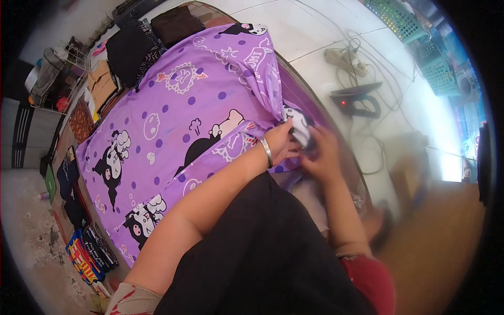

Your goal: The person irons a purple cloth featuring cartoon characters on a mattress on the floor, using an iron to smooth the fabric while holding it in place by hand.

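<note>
A purple cotton sheet (169,114) with cartoon figures and dots lies spread before me, with a folded flap along its near side. At its right edge the fabric is bunched into a black-and-white printed corner (297,124). My left hand (280,143), wearing a silver bangle (267,151), grips this bunched edge with thumb and fingers. Against the right side of the same corner is my right hand (323,155), blurred, its fingers bent at the cloth. How firmly it holds the fabric is unclear.
An electric iron (356,100) with a lit red light stands on the tiled floor at right, beside a power strip (345,62) and loose cables. Folded clothes (132,53) line the sheet's far and left sides. Green plastic baskets (397,19) stand at upper right.
</note>
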Available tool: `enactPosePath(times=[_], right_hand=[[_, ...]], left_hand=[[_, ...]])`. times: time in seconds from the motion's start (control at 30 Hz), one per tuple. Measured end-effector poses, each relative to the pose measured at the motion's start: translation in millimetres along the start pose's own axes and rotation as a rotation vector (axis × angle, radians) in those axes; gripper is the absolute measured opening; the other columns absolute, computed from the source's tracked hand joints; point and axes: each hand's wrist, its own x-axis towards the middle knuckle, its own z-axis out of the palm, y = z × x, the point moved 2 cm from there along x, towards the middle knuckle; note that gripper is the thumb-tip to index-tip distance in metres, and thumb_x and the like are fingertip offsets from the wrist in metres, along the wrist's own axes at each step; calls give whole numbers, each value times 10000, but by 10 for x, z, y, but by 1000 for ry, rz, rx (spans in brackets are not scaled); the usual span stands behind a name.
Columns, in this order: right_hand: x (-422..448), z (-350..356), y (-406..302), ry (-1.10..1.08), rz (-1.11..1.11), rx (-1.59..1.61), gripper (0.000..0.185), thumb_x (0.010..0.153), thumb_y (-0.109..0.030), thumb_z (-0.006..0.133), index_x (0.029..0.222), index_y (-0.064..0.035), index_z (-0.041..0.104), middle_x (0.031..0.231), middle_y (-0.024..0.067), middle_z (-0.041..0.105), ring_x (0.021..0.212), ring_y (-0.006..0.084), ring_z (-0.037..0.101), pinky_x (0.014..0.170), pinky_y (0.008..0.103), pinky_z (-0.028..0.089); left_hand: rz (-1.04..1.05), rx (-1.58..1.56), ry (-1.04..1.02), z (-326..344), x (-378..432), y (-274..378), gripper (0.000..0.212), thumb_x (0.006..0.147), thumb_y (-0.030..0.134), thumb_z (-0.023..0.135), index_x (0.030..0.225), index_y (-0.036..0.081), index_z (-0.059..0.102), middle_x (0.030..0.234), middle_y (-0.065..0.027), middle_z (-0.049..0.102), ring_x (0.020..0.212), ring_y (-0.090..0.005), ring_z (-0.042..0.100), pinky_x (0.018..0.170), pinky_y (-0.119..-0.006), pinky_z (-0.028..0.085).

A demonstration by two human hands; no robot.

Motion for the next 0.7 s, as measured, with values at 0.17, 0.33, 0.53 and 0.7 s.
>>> enactPosePath(times=[0.17, 0.33, 0.53, 0.7], right_hand=[[-69, 201, 309, -3, 167, 8, 468, 585, -94, 611, 1050, -54, 571, 1039, 159, 561, 990, 341, 506, 877, 413, 394], [-100, 255, 331, -192, 13, 64, 273, 584, -115, 596, 847, -45, 626, 1003, 96, 572, 974, 298, 513, 833, 409, 394], [-7, 238, 47, -483, 198, -189, 388, 594, -364, 675, 875, -97, 650, 975, 78, 562, 1001, 260, 482, 837, 468, 324], [80, 449, -54, -624, 381, -386, 390, 620, -360, 706, 906, -104, 638, 935, 79, 568, 934, 277, 526, 788, 461, 363]], left_hand=[[-34, 256, -2, 103, 194, 130, 435, 921, 414, 321, 1225, 124, 435, 1199, -64, 531, 1084, -231, 518, 934, -416, 342], [282, 546, 646, -644, 547, 202, 530, 802, 428, 532, 1195, 86, 437, 1115, -126, 553, 945, -303, 576, 885, -418, 409], [316, 1443, 954, -313, 407, 808, 715, 709, 475, 635, 1237, 35, 438, 1212, -215, 482, 1078, -357, 506, 923, -423, 411], [-282, 1698, 654, -476, 711, 934, 631, 790, 506, 514, 1230, 57, 470, 1218, -204, 501, 1110, -317, 516, 924, -426, 423]])
